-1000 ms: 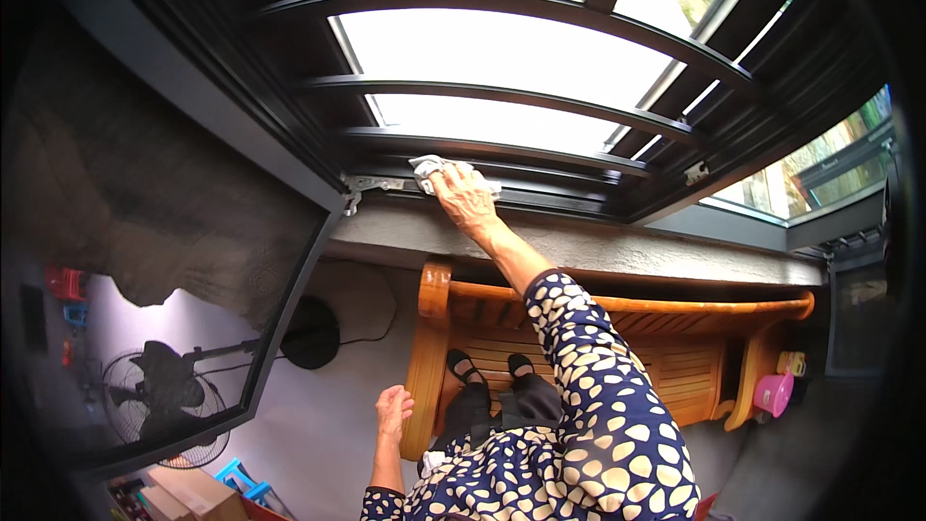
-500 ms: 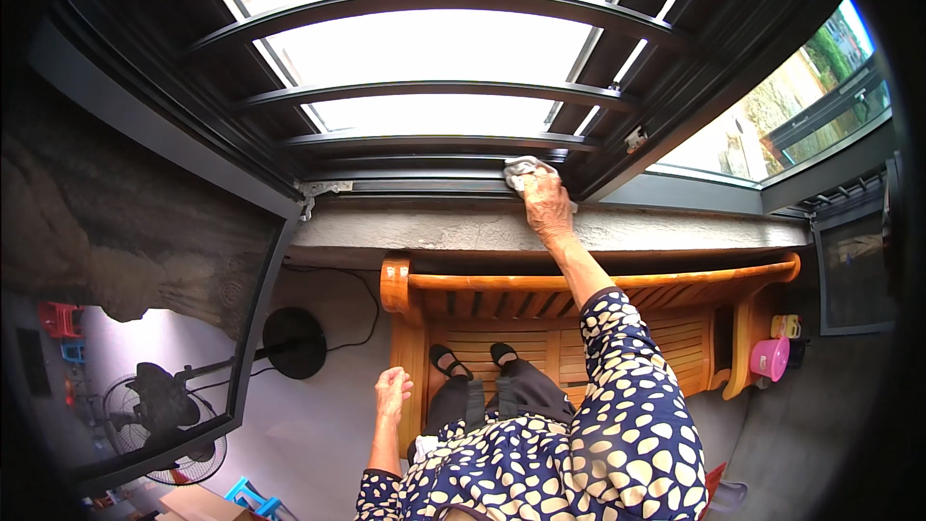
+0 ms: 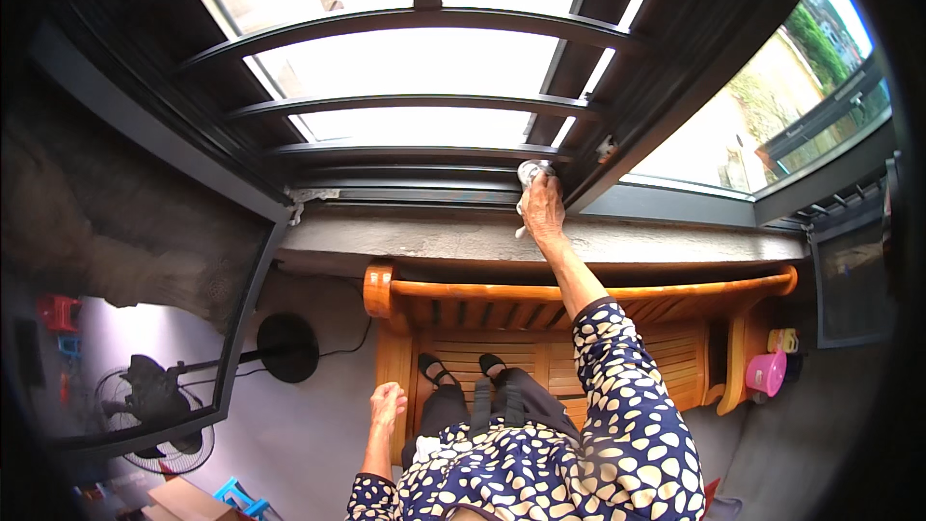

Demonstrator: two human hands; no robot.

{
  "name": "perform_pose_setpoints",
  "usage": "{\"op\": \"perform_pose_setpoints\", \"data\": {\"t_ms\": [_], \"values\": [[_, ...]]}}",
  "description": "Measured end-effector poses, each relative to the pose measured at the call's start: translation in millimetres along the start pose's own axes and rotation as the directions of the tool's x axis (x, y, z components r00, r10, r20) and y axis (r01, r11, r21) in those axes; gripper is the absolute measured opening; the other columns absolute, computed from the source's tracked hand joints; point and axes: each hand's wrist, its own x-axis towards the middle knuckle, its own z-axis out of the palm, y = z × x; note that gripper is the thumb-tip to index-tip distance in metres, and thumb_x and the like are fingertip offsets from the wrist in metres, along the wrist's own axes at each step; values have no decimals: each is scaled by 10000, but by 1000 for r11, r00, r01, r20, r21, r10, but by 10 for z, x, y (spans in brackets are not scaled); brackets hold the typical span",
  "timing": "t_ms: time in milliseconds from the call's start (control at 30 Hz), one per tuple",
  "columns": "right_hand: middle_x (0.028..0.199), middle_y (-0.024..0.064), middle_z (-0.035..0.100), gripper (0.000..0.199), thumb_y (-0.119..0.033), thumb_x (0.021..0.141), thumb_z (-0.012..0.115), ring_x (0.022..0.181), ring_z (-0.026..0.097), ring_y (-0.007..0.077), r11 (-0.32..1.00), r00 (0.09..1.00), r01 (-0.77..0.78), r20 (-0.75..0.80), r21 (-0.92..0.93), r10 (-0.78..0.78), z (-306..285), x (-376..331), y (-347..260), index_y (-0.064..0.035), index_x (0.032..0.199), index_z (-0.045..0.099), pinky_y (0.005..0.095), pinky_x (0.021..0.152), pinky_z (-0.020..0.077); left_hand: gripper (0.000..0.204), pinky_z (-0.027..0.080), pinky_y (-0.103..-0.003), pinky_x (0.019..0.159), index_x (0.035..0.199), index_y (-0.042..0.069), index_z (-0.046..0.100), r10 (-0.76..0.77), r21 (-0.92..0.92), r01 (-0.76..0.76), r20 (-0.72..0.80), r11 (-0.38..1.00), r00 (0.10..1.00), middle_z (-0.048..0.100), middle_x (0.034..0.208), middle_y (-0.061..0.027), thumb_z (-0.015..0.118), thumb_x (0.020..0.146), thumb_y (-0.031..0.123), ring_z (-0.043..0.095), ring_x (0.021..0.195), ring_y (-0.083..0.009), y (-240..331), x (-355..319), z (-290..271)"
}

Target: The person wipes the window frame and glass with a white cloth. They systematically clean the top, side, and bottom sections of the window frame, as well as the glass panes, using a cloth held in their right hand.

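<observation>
My right hand (image 3: 543,209) presses a crumpled white cloth (image 3: 532,172) into the lower right corner of the dark window frame (image 3: 424,195). Its fingers are closed round the cloth, and a white end hangs out beside the wrist. Below the hand runs the rough stone sill (image 3: 434,236). My left hand (image 3: 388,403) hangs low beside the wooden bench (image 3: 569,352), its fingers curled in with nothing visible in them. My feet, in dark shoes, rest on the bench seat.
Dark bars (image 3: 405,101) cross the window opening. An open sash (image 3: 253,280) swings inward on the left, with a standing fan (image 3: 287,347) seen beyond it. Another sash (image 3: 854,270) is on the right. A pink container (image 3: 766,373) stands past the bench's right end.
My right hand and the cloth have moved slightly right along the frame into its corner, and the cloth is bunched differently. The view has shifted a little. My left hand stays curled.
</observation>
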Motion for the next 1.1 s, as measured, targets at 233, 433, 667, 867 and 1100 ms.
{"op": "perform_pose_setpoints", "data": {"t_ms": [233, 433, 667, 867, 1100], "values": [[1255, 179, 427, 539, -4, 770, 596, 1168, 443, 386, 988, 987, 154, -39, 10, -153, 283, -63, -572, -33, 1287, 445, 391, 929, 495, 327, 521, -275, 651, 1139, 92, 578, 45, 20, -45, 14, 999, 999, 663, 1003, -80, 600, 908, 322, 656, 806, -154, 73, 57, 65], [1271, 186, 440, 465, 41, 760, 565, 1174, 440, 398, 960, 959, 279, -42, -11, -279, 482, -84, -1033, -17, 1219, 524, 384, 929, 498, 320, 527, -276, 656, 1142, 92, 574, -3, -32, 3, 10, 999, 1000, 660, 1004, -75, 601, 908, 308, 653, 799, -149, -38, 112, -44], [1236, 158, 536, 373, 11, 811, 532, 1166, 497, 365, 886, 887, 461, -54, 57, -458, 713, -81, -1604, -43, 1179, 561, 371, 925, 507, 333, 531, -276, 645, 1152, 76, 563, -40, -83, 39, -13, 996, 999, 659, 1000, -79, 601, 909, 300, 655, 795, -152, -140, 201, -282], [1063, 115, 511, 432, -54, 796, 546, 973, 517, 294, 766, 767, 642, -25, 36, -642, 975, -22, -2391, -123, 1222, 536, 360, 804, 509, 334, 526, -271, 616, 1155, 81, 559, -44, -175, 36, -38, 984, 998, 655, 974, -73, 618, 901, 289, 650, 771, -152, -211, 323, -468], [1263, 129, 428, 460, -116, 798, 564, 1126, 455, 307, 754, 751, 650, -67, -94, -657, 1080, -90, -2290, -118, 1255, 511, 379, 885, 481, 352, 513, -264, 637, 1158, 68, 552, -37, -202, 31, -26, 979, 999, 643, 993, -69, 622, 892, 287, 638, 793, -150, -186, 339, -620]]}}
